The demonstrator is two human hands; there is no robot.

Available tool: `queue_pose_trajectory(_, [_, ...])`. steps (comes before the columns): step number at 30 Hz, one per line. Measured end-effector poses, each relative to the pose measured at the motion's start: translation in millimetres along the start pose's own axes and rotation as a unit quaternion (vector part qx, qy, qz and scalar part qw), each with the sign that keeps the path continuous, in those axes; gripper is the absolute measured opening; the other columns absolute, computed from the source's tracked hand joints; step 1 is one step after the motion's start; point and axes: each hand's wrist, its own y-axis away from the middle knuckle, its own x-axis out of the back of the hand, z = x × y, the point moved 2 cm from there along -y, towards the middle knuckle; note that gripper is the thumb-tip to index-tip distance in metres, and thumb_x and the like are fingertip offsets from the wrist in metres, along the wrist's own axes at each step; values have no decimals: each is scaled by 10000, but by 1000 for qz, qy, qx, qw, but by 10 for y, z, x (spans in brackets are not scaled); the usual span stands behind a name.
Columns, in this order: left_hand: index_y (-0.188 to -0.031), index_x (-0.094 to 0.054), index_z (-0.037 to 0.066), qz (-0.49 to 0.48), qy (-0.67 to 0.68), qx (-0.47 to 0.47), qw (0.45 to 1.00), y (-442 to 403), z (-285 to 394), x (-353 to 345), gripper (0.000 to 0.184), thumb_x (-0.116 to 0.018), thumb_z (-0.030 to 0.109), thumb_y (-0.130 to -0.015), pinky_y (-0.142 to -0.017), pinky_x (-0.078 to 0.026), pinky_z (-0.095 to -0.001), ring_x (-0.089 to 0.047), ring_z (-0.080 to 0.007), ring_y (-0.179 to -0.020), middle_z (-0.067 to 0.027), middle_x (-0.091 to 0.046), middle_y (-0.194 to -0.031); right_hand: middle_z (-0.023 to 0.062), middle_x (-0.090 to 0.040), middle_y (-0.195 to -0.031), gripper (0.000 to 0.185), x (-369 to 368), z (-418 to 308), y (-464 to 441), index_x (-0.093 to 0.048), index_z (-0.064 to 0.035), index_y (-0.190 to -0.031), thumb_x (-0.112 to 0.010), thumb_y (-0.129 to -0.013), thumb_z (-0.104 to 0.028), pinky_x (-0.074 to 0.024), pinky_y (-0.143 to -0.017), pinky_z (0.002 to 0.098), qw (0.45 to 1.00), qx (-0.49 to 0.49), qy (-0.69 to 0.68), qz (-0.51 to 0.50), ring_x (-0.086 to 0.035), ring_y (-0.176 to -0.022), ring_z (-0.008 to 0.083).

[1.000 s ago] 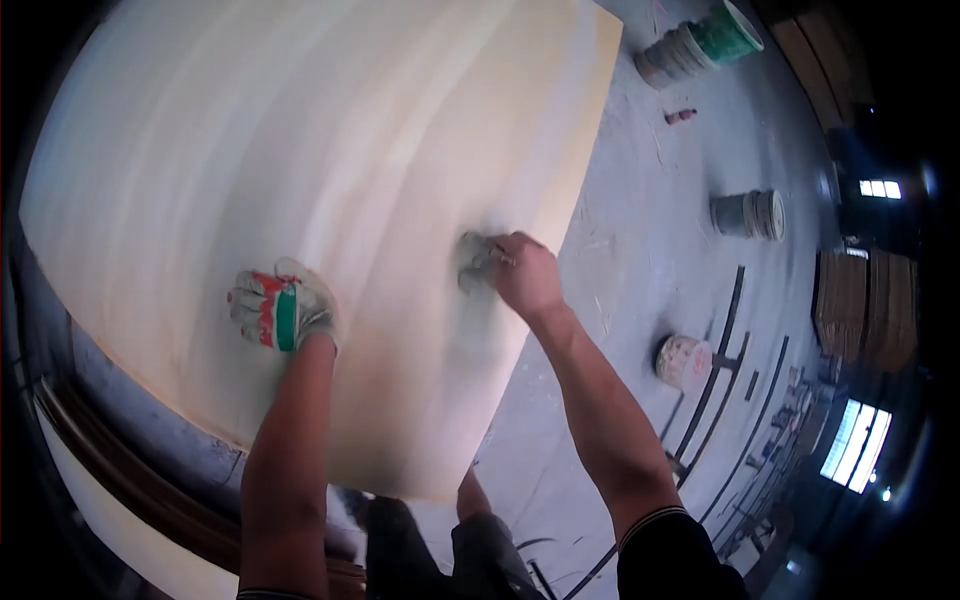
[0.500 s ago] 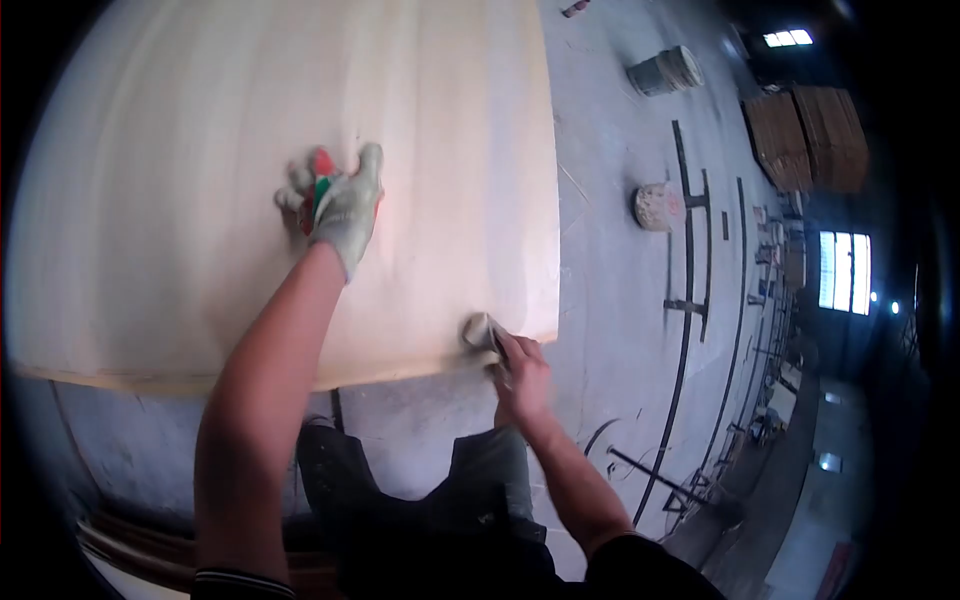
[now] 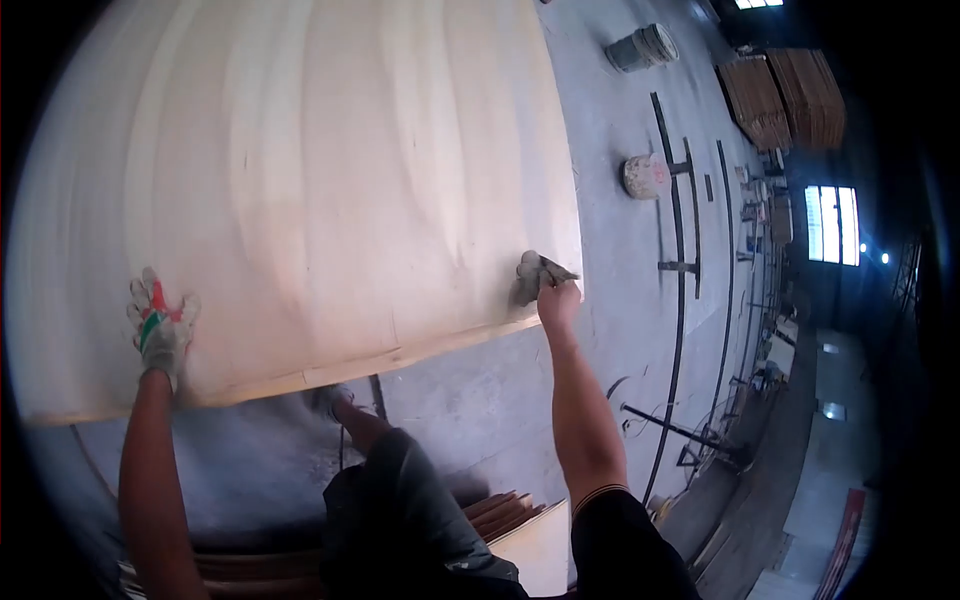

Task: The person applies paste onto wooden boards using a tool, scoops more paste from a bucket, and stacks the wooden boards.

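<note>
A large pale plywood sheet [image 3: 330, 200] with light streaks in its grain fills the left and middle of the view. My left hand [image 3: 163, 325], in a pale glove with red and green patches, lies with spread fingers near the sheet's front left edge. At the front right corner, my right hand [image 3: 560, 297] grips a dark, thin-edged scraper [image 3: 556, 270] low against the wood. Beside it is a greyish lump [image 3: 527, 278]; blur hides whether this is filler or part of the tool. My right fingers are partly hidden.
On the grey floor to the right stand a dark bucket [image 3: 640, 48] and a stained pale bucket [image 3: 645, 177], near long dark metal rails [image 3: 690, 215]. Brown stacked sheets [image 3: 785, 98] stand farther off. More boards [image 3: 505, 515] are below, by my legs.
My left hand has moved left and nearer the front edge, its fingers now spread. My right hand has moved up and right with the scraper. My view and legs have shifted.
</note>
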Motion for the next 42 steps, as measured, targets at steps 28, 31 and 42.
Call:
queue_pose_trajectory(28, [-1611, -261, 219, 50, -81, -174, 980, -706, -2141, 370, 978, -710, 576, -820, -1093, -348, -637, -305, -459, -1468, -188, -263, -1651, 120, -728, -987, 225, -1632, -2951, 2642, -693, 44, -1065, -605, -889, -64, -543, -822, 334, 929, -100, -224, -278, -691, -867, 218])
queue_pose_trajectory(31, [-1618, -238, 204, 9, 46, -57, 997, -832, -2735, 154, 986, -714, 551, -827, -1072, -368, -655, -301, -482, -1467, -193, -245, -1657, 138, -706, -1015, 249, -1876, -3395, 2500, -685, -2, -1071, -618, -833, -31, -550, -822, 390, 974, 185, -118, -65, -678, -887, 320])
queue_pose_trajectory(42, [-1564, -366, 152, 285, 0, -214, 934, -1935, -2834, 376, 832, -622, 586, -902, -1148, -286, -619, -350, -423, -1456, -207, -292, -1632, 137, -722, -968, 245, -1651, -4548, 3544, -702, 1, -1108, -650, -873, -50, -557, -791, 354, 935, 129, -241, -226, -702, -864, 233])
